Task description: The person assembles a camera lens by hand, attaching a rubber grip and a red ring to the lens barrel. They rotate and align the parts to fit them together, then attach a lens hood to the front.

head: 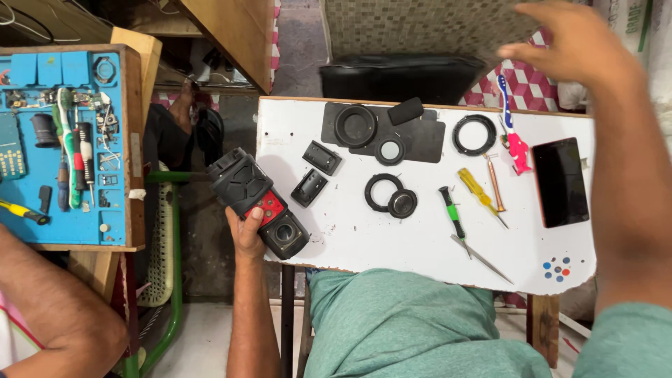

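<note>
A black camera body with a red panel [255,203] is held off the left edge of the white worktop [350,238], its open lens mount turned up toward the viewer so the inside can be looked at. The left hand [246,234] has its grip closed around the near end of the body, thumb pressed on the red panel, which keeps it steady in the air rather than resting on anything. The right hand [567,45] is raised over the far right corner of the worktop, fingers spread and loose, holding nothing; it hangs above a pink-handled toothbrush [513,136] and near a loose black ring [474,134]. Parts lie spread out flat and apart, seemingly so each stays easy to find: two small black blocks [315,173], a ring with a round lens piece [390,194], and a dark mat [420,136] bearing a round cup part [355,125]. To the right lie a green-handled screwdriver [453,210], a yellow one [479,194], tweezers [483,259] and a dark phone [560,182]. Far left, a blue tool tray [115,147] sits beside another person's arm [56,315].
</note>
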`<state>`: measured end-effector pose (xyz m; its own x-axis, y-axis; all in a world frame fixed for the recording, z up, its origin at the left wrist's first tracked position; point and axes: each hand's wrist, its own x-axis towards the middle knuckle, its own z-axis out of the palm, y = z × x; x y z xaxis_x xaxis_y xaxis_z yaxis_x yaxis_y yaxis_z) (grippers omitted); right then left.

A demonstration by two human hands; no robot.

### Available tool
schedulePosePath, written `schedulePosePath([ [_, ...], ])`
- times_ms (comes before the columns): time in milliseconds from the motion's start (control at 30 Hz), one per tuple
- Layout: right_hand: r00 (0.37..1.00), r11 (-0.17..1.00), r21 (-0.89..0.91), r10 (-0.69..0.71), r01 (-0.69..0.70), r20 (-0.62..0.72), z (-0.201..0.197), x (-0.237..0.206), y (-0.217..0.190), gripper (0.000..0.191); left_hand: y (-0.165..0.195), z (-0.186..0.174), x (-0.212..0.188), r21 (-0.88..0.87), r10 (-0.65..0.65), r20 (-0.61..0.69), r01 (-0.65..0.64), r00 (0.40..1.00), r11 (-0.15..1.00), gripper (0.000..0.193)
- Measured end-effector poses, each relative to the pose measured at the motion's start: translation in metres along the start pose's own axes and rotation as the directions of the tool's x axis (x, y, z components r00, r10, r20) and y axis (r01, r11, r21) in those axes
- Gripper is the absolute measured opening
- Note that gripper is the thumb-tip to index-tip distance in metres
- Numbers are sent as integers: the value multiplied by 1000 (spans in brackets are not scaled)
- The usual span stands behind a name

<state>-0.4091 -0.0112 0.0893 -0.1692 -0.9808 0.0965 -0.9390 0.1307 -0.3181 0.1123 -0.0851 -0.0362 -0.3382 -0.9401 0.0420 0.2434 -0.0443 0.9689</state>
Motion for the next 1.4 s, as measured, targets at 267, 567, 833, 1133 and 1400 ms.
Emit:
schedulePosePath([
  [267,838,828,478,463,-292,-290,35,-202,51,67,-1,-1,2,-5,30,21,-30,999,1000,53],
  [567,817,327,910,576,-255,22,86,-277,8,81,8,0,5,15,22,-3,-22,1000,1000,55],
  [833,851,260,952,526,-160,-1,80,-276,3,88,21,11,7,7,30,-16,-29,999,1000,51],
  [1133,821,252,950,571,-186,9,83,-281,-2,85,26,17,15,43,13,-1,-13,1000,999,47],
  [1400,801,208,953,596,-222,57,83,-287,0,84,38,19,9,112,-4,-14,5,1000,994,50],
])
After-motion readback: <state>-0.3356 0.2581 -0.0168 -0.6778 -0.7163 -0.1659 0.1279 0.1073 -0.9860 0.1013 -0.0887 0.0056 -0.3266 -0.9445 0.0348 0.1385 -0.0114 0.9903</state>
